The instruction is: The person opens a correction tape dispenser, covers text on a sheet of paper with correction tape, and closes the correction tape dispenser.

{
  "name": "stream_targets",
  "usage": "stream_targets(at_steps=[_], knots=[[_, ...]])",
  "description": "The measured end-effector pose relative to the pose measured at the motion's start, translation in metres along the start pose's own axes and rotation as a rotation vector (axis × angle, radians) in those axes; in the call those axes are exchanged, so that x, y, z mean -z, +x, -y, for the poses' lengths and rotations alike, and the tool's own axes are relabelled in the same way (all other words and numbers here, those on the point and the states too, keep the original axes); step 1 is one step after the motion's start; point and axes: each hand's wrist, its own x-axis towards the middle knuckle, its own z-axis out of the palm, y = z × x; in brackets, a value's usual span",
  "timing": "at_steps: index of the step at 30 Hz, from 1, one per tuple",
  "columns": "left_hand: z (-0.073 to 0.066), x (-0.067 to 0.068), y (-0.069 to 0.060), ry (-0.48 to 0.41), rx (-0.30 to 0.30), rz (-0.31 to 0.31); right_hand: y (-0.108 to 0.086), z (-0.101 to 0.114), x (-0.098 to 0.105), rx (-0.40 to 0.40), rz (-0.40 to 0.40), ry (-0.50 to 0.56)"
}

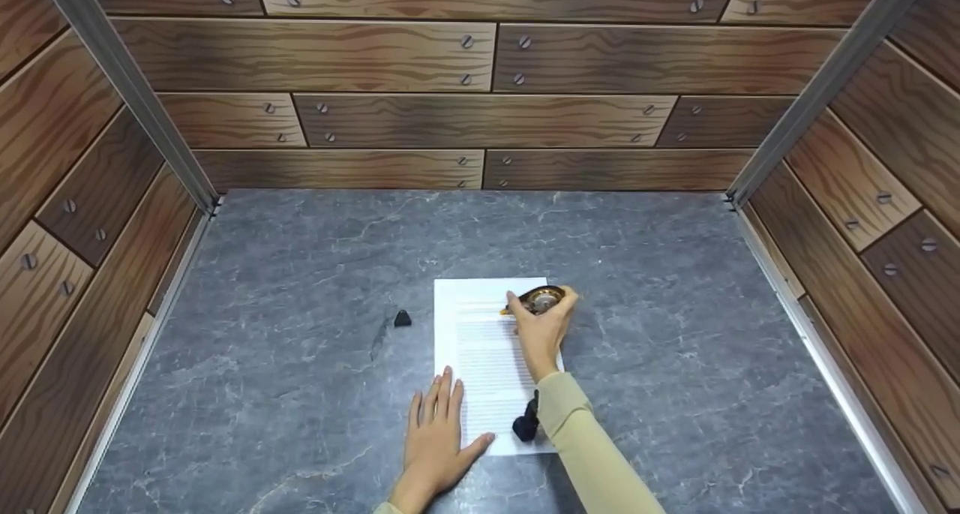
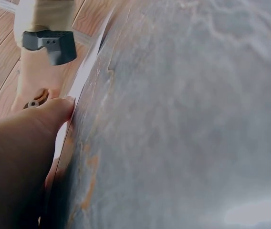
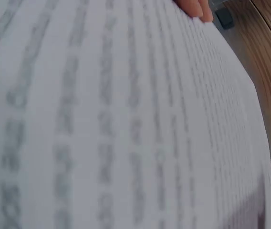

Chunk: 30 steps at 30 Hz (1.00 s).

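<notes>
Right hand [image 1: 541, 335]: I see its thumb and fingers pinching the tool, out past the middle of the paper.
Tool [image 1: 543, 299]: dark and rounded, with a small orange tip [image 1: 504, 312] that points left. It is at the far right part of the paper, and its body reaches the right edge. I cannot tell if the tip touches the page.
Paper [image 1: 484, 371]: one white sheet with many rows of print, lying flat on the table [image 1: 285, 394].
Left hand [image 1: 436, 437]: its fingers are straight and point away to the far side, with the thumb stuck out to the right. It lies over the near left part of the paper and grips nothing.
Black box [image 1: 525, 428]: it sits by the cuff of the tan right sleeve [image 1: 600, 454], over the near right part of the paper.
Black bit [image 1: 403, 318]: small, just left of the paper, on the grey table.
Walls [image 1: 390, 56]: wood planks with screws, at the far side, left and right.
Posts [image 1: 817, 71]: metal, one in each far corner.
</notes>
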Motion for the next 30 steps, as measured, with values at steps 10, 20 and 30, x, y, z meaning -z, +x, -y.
stream_targets(at_steps=[10, 20, 30], knots=[[0.002, -0.001, 0.000, 0.012, -0.012, -0.018, -0.026, 0.008, -0.030, 0.030, 0.050, 0.039], [0.004, -0.002, 0.000, 0.014, -0.008, -0.011, -0.039, 0.004, -0.044, 0.141, 0.068, -0.105], [0.003, -0.002, 0.000, 0.037, -0.027, -0.009, -0.046, 0.001, -0.049, 0.149, 0.103, -0.086]])
